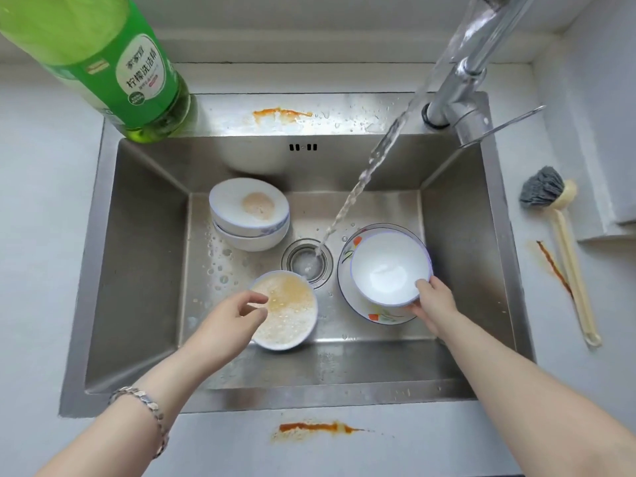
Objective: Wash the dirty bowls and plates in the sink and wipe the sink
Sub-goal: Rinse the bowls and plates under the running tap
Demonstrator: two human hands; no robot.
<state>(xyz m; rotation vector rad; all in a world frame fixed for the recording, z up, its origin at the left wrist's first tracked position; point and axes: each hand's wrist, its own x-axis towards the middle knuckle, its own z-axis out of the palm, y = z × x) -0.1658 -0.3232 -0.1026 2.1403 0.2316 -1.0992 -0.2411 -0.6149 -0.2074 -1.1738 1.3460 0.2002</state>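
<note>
Left hand (pixel 231 320) loosely curled, fingers parted; right hand (pixel 434 304) closed in a grip.

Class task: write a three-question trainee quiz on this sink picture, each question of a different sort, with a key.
1. True or false: the right hand grips the clean bowl by its rim.
2. Where does the water stream land? A. in the drain; B. in the stacked bowls; C. on the plate
3. Fill in: the brush lies on the counter to the ____ of the sink.

Key: 1 true; 2 A; 3 right.
</note>
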